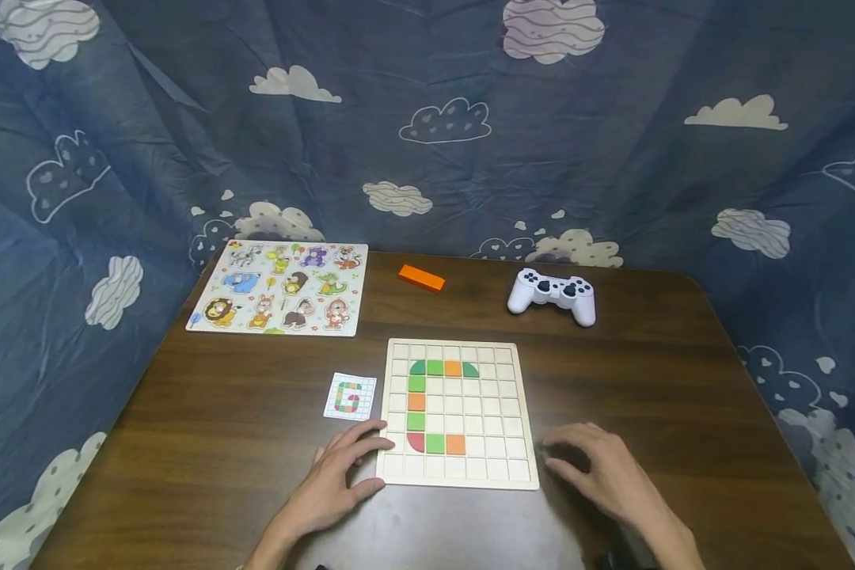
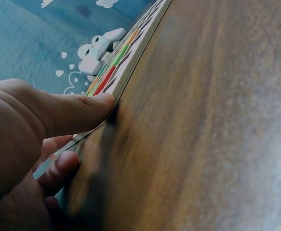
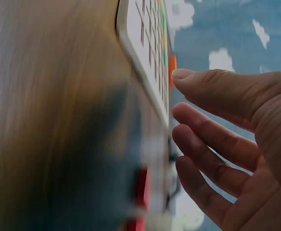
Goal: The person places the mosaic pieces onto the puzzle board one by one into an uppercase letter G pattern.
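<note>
A pale wooden grid board (image 1: 492, 426) lies flat on the table, with green squares (image 1: 416, 383), orange squares (image 1: 455, 445), dark green rounded corner pieces (image 1: 471, 370) and one red rounded piece (image 1: 416, 442) set in its cells. My left hand (image 1: 335, 484) touches the board's left side with its fingertips, and the thumb (image 2: 89, 113) rests at the near left corner. Just off the board's right edge hovers my right hand (image 1: 602, 471), fingers loosely bent; its wrist view shows nothing between thumb and fingers. A small pattern card (image 1: 350, 397) lies beside the board's left edge.
At the back left lies an animal puzzle board (image 1: 278, 286). An orange block (image 1: 422, 277) sits behind the grid board, and a white game controller (image 1: 552, 295) stands to the right of it. Blurred red things (image 3: 142, 187) appear on the table in the right wrist view.
</note>
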### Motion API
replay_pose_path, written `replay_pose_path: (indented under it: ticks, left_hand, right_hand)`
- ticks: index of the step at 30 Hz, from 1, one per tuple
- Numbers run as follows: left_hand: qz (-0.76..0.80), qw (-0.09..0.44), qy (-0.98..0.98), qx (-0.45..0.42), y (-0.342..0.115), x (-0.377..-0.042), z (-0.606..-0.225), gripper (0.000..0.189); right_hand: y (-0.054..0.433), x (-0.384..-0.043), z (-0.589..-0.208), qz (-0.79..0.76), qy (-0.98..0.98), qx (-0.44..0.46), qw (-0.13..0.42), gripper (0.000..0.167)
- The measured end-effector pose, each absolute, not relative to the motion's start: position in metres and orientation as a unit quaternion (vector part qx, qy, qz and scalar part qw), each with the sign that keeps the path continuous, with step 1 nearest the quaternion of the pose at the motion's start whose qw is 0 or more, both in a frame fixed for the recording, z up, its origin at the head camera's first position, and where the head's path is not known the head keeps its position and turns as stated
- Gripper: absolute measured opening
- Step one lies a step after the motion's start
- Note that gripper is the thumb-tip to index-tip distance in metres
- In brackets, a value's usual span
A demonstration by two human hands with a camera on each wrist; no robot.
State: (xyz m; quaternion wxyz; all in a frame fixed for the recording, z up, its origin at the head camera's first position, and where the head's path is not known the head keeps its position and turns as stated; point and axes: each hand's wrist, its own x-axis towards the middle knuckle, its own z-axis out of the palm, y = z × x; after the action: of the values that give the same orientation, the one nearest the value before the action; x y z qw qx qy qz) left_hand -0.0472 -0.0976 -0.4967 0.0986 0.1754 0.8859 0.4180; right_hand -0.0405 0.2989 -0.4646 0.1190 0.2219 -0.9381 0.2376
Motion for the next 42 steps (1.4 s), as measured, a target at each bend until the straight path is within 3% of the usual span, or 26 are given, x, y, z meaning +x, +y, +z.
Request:
replay_pose_path:
  ticks: [12, 18, 31, 42]
  left_hand:
    - [0.415, 0.092, 0.887, 0.181, -0.098, -0.047, -0.498, 0.048]
    - [0.415, 0.097, 0.887, 0.18, -0.097, -0.047, -0.498, 0.048]
    - [0.409, 0.093, 0.889, 0.182, -0.098, -0.048, -0.498, 0.049]
    - [0.412, 0.101, 0.888, 0.178, -0.097, -0.049, -0.498, 0.048]
  right_hand:
    - [0.359, -0.032, -0.469, 0.195, -0.971, 0.097, 0.101, 0.037]
    - [0.37, -0.031, -0.472, 0.196, -0.977, 0.069, 0.045, 0.037]
    - [0.368, -0.034, -0.47, 0.191, -0.979, 0.066, 0.003, 0.03]
    - [0.365, -0.038, -0.473, 0.189, -0.977, 0.09, 0.032, 0.03]
